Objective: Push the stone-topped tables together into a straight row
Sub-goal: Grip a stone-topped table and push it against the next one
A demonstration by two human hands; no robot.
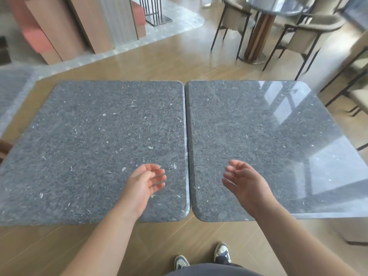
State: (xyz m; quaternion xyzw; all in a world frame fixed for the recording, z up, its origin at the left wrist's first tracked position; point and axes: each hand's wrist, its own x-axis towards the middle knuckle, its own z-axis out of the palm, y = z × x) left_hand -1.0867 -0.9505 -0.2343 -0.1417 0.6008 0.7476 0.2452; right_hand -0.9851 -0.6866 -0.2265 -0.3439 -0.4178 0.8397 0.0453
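Two grey speckled stone-topped tables stand side by side in front of me, their inner edges nearly touching with a thin dark seam between them. The left table [95, 136] and the right table [258, 136] have their far and near edges roughly in line. My left hand [144, 184] hovers over the near right part of the left table, palm turned inward, fingers loosely curled, holding nothing. Over the near left part of the right table, my right hand [243, 182] mirrors it, also empty.
A third stone top [12, 92] shows at the far left, apart from the pair. A round table [278, 5] with dark-legged chairs [310, 34] stands at the back right. More chairs [358, 96] sit at the right edge. A wooden partition [83, 22] rises at the back left.
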